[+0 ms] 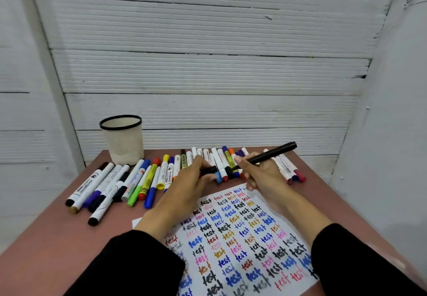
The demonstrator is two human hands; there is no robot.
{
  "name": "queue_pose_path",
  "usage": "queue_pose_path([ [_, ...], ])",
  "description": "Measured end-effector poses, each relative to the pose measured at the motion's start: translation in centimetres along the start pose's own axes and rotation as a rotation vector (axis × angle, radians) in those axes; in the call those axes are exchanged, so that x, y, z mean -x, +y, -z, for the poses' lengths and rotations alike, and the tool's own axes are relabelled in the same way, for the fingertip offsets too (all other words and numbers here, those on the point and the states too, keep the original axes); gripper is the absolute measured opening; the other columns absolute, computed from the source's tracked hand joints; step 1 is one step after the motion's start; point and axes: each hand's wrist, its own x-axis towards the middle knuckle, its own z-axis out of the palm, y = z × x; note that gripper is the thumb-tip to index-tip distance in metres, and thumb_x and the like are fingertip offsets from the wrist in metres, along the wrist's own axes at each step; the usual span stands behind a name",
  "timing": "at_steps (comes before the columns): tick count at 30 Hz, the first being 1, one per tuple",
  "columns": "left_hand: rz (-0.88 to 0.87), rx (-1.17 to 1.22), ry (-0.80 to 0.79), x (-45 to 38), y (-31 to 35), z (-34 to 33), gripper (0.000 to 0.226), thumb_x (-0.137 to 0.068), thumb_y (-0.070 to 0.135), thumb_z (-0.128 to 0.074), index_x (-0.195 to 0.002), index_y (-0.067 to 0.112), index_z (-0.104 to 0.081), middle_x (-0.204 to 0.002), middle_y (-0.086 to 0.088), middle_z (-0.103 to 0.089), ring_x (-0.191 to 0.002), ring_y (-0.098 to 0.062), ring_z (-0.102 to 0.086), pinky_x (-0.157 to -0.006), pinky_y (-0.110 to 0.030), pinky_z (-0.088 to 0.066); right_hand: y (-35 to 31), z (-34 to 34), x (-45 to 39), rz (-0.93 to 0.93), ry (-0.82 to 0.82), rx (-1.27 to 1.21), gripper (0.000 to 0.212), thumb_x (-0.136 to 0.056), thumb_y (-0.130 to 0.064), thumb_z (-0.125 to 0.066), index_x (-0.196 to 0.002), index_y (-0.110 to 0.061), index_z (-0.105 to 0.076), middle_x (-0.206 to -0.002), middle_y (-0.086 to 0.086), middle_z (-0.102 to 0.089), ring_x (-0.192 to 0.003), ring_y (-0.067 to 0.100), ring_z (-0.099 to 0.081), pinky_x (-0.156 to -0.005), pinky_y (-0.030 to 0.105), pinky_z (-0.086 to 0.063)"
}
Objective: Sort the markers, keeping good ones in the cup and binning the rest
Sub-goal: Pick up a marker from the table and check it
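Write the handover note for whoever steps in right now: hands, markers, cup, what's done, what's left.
Right hand holds the black marker, its back end pointing up and to the right.
Left hand grips what looks like its black cap, so the marker is being capped or uncapped.
The cup stands at the table's back left; no markers show above its rim.
The remaining markers lie in a row across the table behind the test sheet, which is nearly full of "test" scribbles.
No bin is in view.
Left: sorting the markers into cup or bin.

Black marker; cream cup
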Motion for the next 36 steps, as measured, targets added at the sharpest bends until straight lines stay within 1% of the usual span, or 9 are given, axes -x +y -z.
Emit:
queue_pose_path([
  [4,-0.031,0.015,0.025,-0.1,-0.4,0.0,0.009,-0.097,0.034,-0.051,-0.104,0.029,-0.050,-0.101,0.014,-0.060,-0.092,0.001,-0.055,-0.080,-0.025,-0.048,-0.2,-0.1,0.1,-0.006,-0.017,-0.080,0.035,-0.076,-0.038,-0.070,-0.090,-0.006,-0.066,-0.061,0.004,-0.052,-0.045,0.009,-0.039,-0.048,0.024,-0.039],
  [7,-0.057,0.024,0.026,-0.1,0.0,0.0,0.009,-0.097,0.031,-0.052,-0.097,0.040,-0.049,-0.099,0.018,-0.059,-0.092,0.003,-0.054,-0.076,-0.017,-0.044,-0.3,-0.1,0.1,-0.085,-0.119,-0.221,0.047,-0.096,-0.044,-0.046,-0.108,-0.005,-0.069,-0.074,0.010,-0.066,-0.050,0.014,-0.048,-0.050,0.027,-0.041],
  [10,-0.070,0.049,0.043,0.0,0.3,0.1,0.012,-0.099,0.034,-0.048,-0.094,0.044,-0.049,-0.098,0.019,-0.059,-0.093,0.004,-0.052,-0.076,-0.015,-0.042,-0.6,0.0,0.2,-0.069,-0.150,-0.242,0.045,-0.098,-0.033,-0.034,-0.103,-0.003,-0.067,-0.079,0.017,-0.067,-0.055,0.018,-0.049,-0.051,0.028,-0.040],
  [12,-0.077,0.056,0.043,0.1,0.4,0.2,0.011,-0.100,0.035,-0.045,-0.097,0.044,-0.050,-0.100,0.019,-0.058,-0.095,0.005,-0.051,-0.078,-0.015,-0.042,-0.8,-0.1,0.3,-0.055,-0.126,-0.242,0.036,-0.096,-0.026,-0.037,-0.086,-0.007,-0.066,-0.078,0.018,-0.067,-0.054,0.019,-0.047,-0.052,0.029,-0.038],
  [14,-0.077,0.060,0.040,0.0,0.3,0.2,0.009,-0.100,0.034,-0.044,-0.102,0.037,-0.052,-0.101,0.016,-0.058,-0.096,0.004,-0.051,-0.079,-0.017,-0.042,-0.9,-0.1,0.2,-0.080,-0.111,-0.253,0.042,-0.097,-0.023,-0.039,-0.069,-0.013,-0.068,-0.075,0.017,-0.067,-0.053,0.017,-0.046,-0.052,0.029,-0.037],
  [19,-0.077,0.062,0.041,0.0,0.3,0.0,0.011,-0.100,0.033,-0.045,-0.106,0.031,-0.054,-0.101,0.014,-0.058,-0.096,0.002,-0.050,-0.080,-0.020,-0.042,-0.7,-0.1,0.0,-0.132,-0.132,-0.171,0.015,-0.097,-0.023,-0.050,-0.087,-0.012,-0.053,-0.067,0.006,-0.065,-0.049,0.011,-0.046,-0.047,0.020,-0.040],
  [27,-0.032,0.130,0.053,0.1,0.6,-0.2,0.022,-0.101,0.036,-0.041,-0.104,0.022,-0.058,-0.091,0.009,-0.058,-0.082,-0.002,-0.050,-0.068,-0.017,-0.038,-0.7,0.3,0.0,-0.013,-0.106,-0.128,0.031,-0.082,-0.028,-0.071,-0.060,-0.020,-0.051,-0.055,0.001,-0.048,-0.046,0.009,-0.036,-0.043,0.018,-0.030],
  [31,-0.036,0.128,0.018,0.1,0.7,0.2,0.019,-0.102,0.032,-0.041,-0.100,0.023,-0.058,-0.087,0.011,-0.055,-0.079,0.001,-0.047,-0.068,-0.017,-0.036,-0.6,0.2,0.0,0.031,-0.122,-0.115,0.030,-0.074,-0.024,-0.075,-0.063,-0.014,-0.050,-0.050,0.001,-0.042,-0.042,0.008,-0.032,-0.040,0.018,-0.023],
  [36,-0.093,0.115,-0.041,0.3,1.1,-0.2,0.014,-0.101,0.031,-0.045,-0.106,0.025,-0.056,-0.095,0.010,-0.059,-0.086,-0.001,-0.052,-0.076,-0.026,-0.044,-0.2,0.2,0.0,-0.048,-0.172,-0.191,0.027,-0.073,-0.022,-0.076,-0.068,-0.011,-0.051,-0.052,0.002,-0.045,-0.042,0.007,-0.037,-0.038,0.015,-0.029],
])
